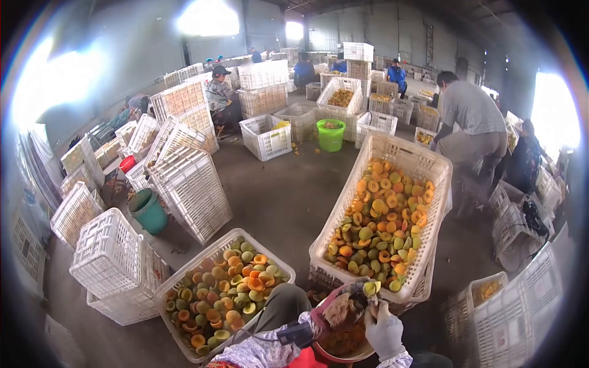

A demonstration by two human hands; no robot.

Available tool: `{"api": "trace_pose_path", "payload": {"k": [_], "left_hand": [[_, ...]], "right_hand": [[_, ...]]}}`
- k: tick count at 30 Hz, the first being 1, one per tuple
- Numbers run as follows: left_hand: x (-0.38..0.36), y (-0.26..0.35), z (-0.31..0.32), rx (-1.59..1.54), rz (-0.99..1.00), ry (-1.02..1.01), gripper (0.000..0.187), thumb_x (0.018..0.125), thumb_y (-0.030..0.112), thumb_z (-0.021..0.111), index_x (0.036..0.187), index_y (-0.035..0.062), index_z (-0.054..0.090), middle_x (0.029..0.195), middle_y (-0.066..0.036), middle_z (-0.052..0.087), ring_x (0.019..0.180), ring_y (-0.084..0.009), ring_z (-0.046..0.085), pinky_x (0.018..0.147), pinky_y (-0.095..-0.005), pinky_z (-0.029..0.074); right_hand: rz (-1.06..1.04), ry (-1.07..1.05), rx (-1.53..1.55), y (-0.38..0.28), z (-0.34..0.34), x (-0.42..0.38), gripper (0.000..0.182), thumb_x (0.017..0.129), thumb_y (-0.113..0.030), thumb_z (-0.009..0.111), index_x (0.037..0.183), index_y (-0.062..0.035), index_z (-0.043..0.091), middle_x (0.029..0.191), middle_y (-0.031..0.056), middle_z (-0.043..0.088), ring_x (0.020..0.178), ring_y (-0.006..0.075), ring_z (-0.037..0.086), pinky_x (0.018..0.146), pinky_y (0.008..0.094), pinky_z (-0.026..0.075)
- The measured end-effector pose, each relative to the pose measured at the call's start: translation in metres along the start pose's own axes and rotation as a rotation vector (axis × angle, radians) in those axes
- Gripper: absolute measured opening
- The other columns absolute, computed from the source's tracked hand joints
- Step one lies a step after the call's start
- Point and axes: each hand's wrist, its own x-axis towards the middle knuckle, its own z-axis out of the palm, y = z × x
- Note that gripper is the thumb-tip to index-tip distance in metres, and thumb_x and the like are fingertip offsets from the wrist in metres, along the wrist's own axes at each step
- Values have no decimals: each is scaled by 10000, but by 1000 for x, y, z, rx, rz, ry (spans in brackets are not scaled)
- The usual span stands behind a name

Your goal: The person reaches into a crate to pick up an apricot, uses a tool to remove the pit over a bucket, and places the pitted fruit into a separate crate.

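My left hand, in a worn, stained reddish-brown glove, is closed around a yellow-green apricot at its fingertips. Just below that fruit, my right hand in a white glove has its fingers pinched together; what they hold is hidden. Both hands are over a bucket with orange pulp or fruit pieces inside. Against my leg leans a white crate of halved apricots, orange and green. A second white crate of apricot halves stands tilted on another crate in front of me.
Stacked white crates and a dark green bucket stand at the left. A bright green bucket is farther ahead. A person in a checked shirt bends at the right. Other people sit among crates behind.
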Motion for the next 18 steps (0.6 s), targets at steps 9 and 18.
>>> {"api": "trace_pose_path", "payload": {"k": [9,18], "left_hand": [[-53,-63,-1,-1098,-316,203,398,946,126,516,1314,-6,439,1253,-143,555,1094,-248,580,943,-360,505],[-68,-74,4,-1667,-538,71,398,939,52,491,1326,-13,425,1279,-165,530,1128,-261,568,968,-361,500]], "right_hand": [[-265,146,8,-36,-14,-22,388,852,-206,638,1203,-70,541,717,192,657,629,363,645,576,419,538],[124,-259,-262,-21,-12,-53,311,855,-268,621,1092,-69,592,679,192,647,613,384,633,579,470,522]]}}
